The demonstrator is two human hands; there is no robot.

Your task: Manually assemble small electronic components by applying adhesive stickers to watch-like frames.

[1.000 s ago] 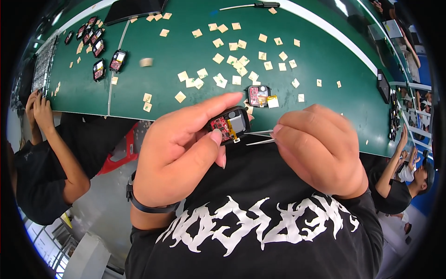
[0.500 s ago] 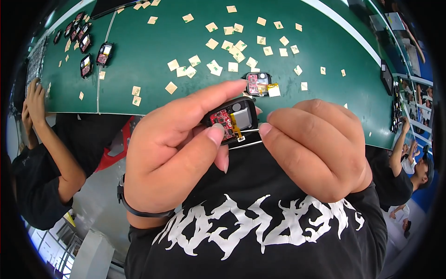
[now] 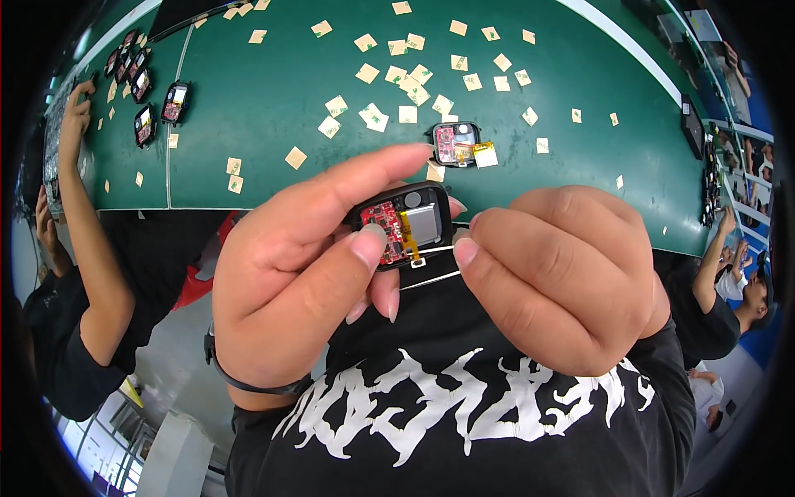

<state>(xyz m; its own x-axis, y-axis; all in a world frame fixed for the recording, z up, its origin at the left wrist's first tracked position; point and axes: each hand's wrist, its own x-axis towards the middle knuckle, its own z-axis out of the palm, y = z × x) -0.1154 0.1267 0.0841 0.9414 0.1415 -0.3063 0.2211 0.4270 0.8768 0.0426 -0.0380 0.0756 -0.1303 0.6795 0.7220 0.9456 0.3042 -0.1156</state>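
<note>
1. Black device case [image 3: 437, 195], open and tilted, sits in my view between the hands, gripped by the left hand [image 3: 286, 265], curled around it with the thumb over the red board [image 3: 383, 222].
2. Right hand [image 3: 563, 277] is closed to a fingertip pinch on tweezers [image 3: 431, 282]; their prongs stand apart, the upper one by the yellow strip [image 3: 406, 232]. I can't tell whether they touch.
3. I'd judge this unit partway: board and grey block [image 3: 425, 224] lie inside, but the strip's pale-framed end pokes past the near rim.
4. Beyond the hands, a second case [image 3: 478, 132] lies open, its yellow-and-white piece [image 3: 485, 155] partly outside.
</note>
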